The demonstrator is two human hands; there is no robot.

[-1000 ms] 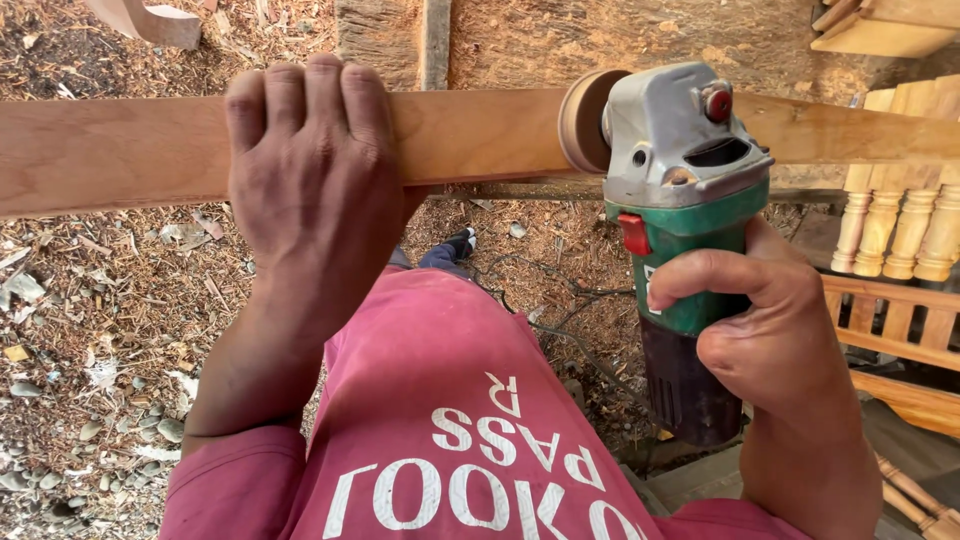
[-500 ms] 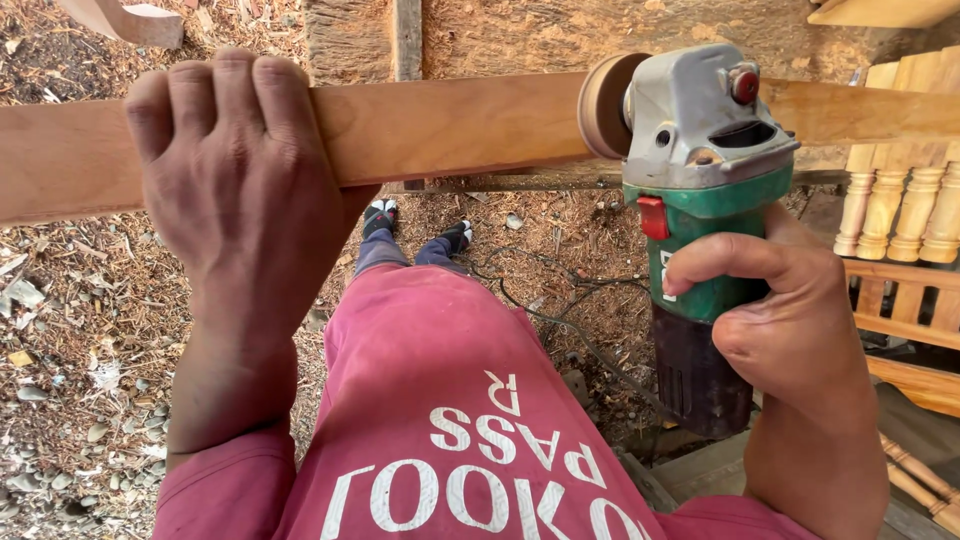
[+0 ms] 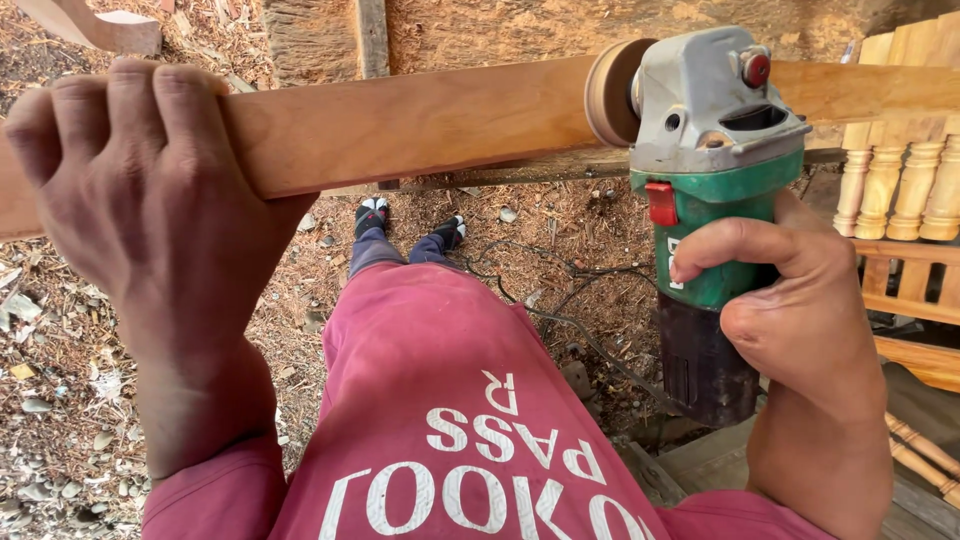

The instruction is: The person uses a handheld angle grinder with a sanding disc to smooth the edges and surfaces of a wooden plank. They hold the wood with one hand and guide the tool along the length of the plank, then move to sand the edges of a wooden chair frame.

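Note:
A long reddish wooden board (image 3: 420, 125) runs across the view at chest height. My left hand (image 3: 130, 190) grips it from above near its left end, fingers curled over the far edge. My right hand (image 3: 800, 310) is wrapped around the green and grey body of an angle grinder (image 3: 715, 170). Its round sanding disc (image 3: 612, 92) lies against the board's face at the right of centre. The board continues to the right behind the grinder's head.
Below lie wood shavings and small stones on the ground (image 3: 60, 400), with a black cable (image 3: 560, 300) trailing across them. Turned pale wooden balusters (image 3: 900, 180) in a frame stand at the right. A curved wooden piece (image 3: 95, 25) lies at the top left.
My left hand has slid left along the board. The grinder's disc has shifted slightly right along the board, and the view has moved closer.

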